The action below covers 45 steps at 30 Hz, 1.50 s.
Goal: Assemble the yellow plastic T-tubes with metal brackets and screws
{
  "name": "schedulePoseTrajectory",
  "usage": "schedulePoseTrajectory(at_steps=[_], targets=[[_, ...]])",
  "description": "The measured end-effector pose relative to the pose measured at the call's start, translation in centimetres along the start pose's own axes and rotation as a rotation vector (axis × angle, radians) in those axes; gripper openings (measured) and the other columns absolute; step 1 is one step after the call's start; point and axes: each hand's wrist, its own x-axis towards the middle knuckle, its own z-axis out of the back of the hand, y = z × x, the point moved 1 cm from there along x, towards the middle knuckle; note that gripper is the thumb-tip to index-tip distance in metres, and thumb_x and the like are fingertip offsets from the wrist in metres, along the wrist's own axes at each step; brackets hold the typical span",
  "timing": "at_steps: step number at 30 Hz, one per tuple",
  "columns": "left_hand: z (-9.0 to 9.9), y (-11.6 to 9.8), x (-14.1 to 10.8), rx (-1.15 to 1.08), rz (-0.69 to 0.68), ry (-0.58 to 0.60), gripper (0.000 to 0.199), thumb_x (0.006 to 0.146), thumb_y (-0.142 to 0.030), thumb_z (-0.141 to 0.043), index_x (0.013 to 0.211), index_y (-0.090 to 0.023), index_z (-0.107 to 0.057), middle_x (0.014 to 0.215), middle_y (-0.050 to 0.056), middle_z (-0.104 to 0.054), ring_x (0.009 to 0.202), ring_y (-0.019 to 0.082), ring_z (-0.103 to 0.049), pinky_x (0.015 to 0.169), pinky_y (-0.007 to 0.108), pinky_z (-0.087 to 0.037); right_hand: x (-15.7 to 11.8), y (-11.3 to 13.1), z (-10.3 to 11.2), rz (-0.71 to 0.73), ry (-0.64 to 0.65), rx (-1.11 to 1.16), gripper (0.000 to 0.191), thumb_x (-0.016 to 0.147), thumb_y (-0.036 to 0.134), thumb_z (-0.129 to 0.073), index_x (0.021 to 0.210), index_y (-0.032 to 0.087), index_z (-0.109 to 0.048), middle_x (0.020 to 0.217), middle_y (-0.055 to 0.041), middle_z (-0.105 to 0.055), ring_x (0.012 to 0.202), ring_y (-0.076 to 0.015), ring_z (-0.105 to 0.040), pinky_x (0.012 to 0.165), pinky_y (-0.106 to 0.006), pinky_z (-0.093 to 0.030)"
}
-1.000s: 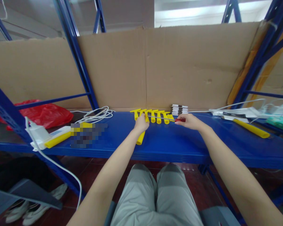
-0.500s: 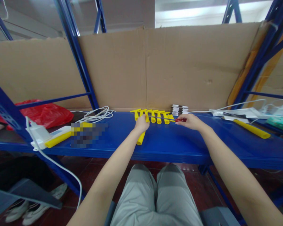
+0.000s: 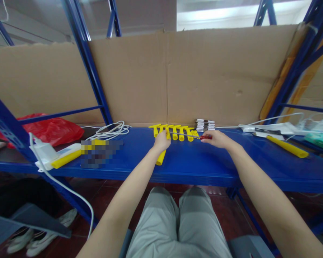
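My left hand (image 3: 162,142) is closed around a yellow tool (image 3: 160,157), whose tube-like handle sticks out below my fingers toward the shelf's front edge. In my right hand (image 3: 214,139) is a screwdriver with a red handle (image 3: 206,137). Its long metal shaft points left and reaches the yellow tool by my left fingers; the exact contact at the tip is too small to make out. Behind the shaft, several yellow T-shaped pieces (image 3: 181,133) lie in a row on the blue shelf (image 3: 199,161). A stack of small white and dark packets (image 3: 205,125) is just behind my right hand.
Coiled white cable (image 3: 111,130), a white power strip (image 3: 67,151) and a red bag (image 3: 51,129) lie left. At right are a yellow tube (image 3: 288,147) and white packaging (image 3: 274,128). Cardboard (image 3: 218,75) stands behind; blue posts (image 3: 88,68) flank it.
Both hands keep nearly the same place and hold. The screwdriver has shifted only very slightly.
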Motion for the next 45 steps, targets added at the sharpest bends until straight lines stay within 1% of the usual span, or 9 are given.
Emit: schedulePoseTrajectory(at_steps=[4, 7, 10, 16, 23, 29, 34, 38, 45], targets=[[0.14, -0.19, -0.17, -0.012, 0.006, 0.012, 0.029, 0.083, -0.011, -0.059, 0.112, -0.013, -0.058, 0.121, 0.015, -0.065, 0.117, 0.024, -0.059, 0.096, 0.031, -0.047, 0.08, 0.08, -0.15, -0.006, 0.028, 0.065, 0.017, 0.079, 0.037, -0.057, 0.079, 0.021, -0.059, 0.079, -0.0061, -0.069, 0.07, -0.0191, -0.06, 0.062, -0.028, -0.043], [0.22, -0.29, -0.23, -0.004, 0.001, 0.014, 0.029, 0.083, -0.011, -0.059, 0.111, -0.013, -0.059, 0.121, 0.016, -0.065, 0.117, 0.024, -0.059, 0.096, 0.032, -0.047, 0.11, 0.15, -0.21, -0.033, -0.01, 0.092, 0.018, 0.073, 0.036, -0.063, 0.079, 0.021, -0.054, 0.078, -0.0049, -0.068, 0.067, -0.0182, -0.059, 0.06, -0.028, -0.042], [0.2, -0.27, -0.21, -0.006, -0.001, 0.015, 0.029, 0.082, -0.011, -0.059, 0.111, -0.014, -0.059, 0.122, 0.015, -0.064, 0.117, 0.024, -0.059, 0.096, 0.032, -0.047, 0.08, 0.13, -0.2, -0.038, -0.044, 0.061, 0.019, 0.072, 0.036, -0.064, 0.078, 0.022, -0.051, 0.075, -0.0032, -0.066, 0.065, -0.0172, -0.057, 0.058, -0.026, -0.04], [0.03, -0.12, -0.09, -0.008, -0.003, -0.003, 0.028, 0.081, -0.011, -0.06, 0.108, -0.016, -0.059, 0.117, 0.013, -0.066, 0.114, 0.023, -0.061, 0.096, 0.031, -0.046, -0.08, 0.4, 0.06, 0.022, -0.032, 0.066, 0.018, 0.077, 0.038, -0.059, 0.072, 0.022, -0.053, 0.074, -0.0042, -0.065, 0.068, -0.0181, -0.057, 0.06, -0.027, -0.04], [0.04, -0.16, -0.16, 0.031, 0.004, -0.003, 0.023, 0.082, -0.012, -0.059, 0.104, -0.017, -0.06, 0.111, 0.012, -0.068, 0.112, 0.024, -0.062, 0.094, 0.031, -0.048, -0.11, 0.62, 0.04, 0.035, 0.004, 0.101, 0.017, 0.077, 0.037, -0.057, 0.071, 0.021, -0.054, 0.073, -0.0056, -0.066, 0.067, -0.0183, -0.058, 0.06, -0.028, -0.042], [0.11, -0.18, -0.29, 0.044, -0.003, -0.005, 0.024, 0.082, -0.013, -0.058, 0.106, -0.017, -0.061, 0.112, 0.012, -0.066, 0.111, 0.025, -0.062, 0.093, 0.031, -0.048, -0.09, 0.53, 0.0, 0.034, 0.012, 0.094, 0.018, 0.078, 0.038, -0.056, 0.073, 0.02, -0.057, 0.072, -0.0056, -0.066, 0.067, -0.0189, -0.058, 0.06, -0.028, -0.042], [0.17, -0.26, -0.3, 0.045, -0.009, 0.01, 0.025, 0.082, -0.012, -0.057, 0.108, -0.015, -0.06, 0.115, 0.013, -0.065, 0.113, 0.025, -0.061, 0.093, 0.03, -0.048, -0.09, 0.58, -0.01, -0.002, 0.01, 0.071, 0.016, 0.077, 0.036, -0.058, 0.074, 0.02, -0.058, 0.073, -0.0063, -0.068, 0.067, -0.0192, -0.06, 0.06, -0.028, -0.043], [0.12, -0.27, -0.26, 0.044, -0.007, 0.005, 0.025, 0.082, -0.011, -0.058, 0.107, -0.017, -0.06, 0.113, 0.011, -0.066, 0.113, 0.024, -0.061, 0.093, 0.031, -0.048, -0.05, 0.48, -0.1, -0.003, 0.01, 0.076, 0.016, 0.076, 0.036, -0.06, 0.072, 0.021, -0.059, 0.072, -0.0052, -0.068, 0.068, -0.0191, -0.061, 0.06, -0.028, -0.044], [0.27, -0.43, -0.41, 0.045, 0.0, 0.014, 0.027, 0.082, -0.012, -0.058, 0.109, -0.016, -0.06, 0.117, 0.013, -0.065, 0.114, 0.025, -0.061, 0.093, 0.03, -0.047, -0.24, 0.94, 0.17, -0.008, 0.057, 0.055, 0.017, 0.077, 0.037, -0.058, 0.072, 0.021, -0.059, 0.067, -0.0033, -0.067, 0.063, -0.0178, -0.059, 0.057, -0.027, -0.042]])
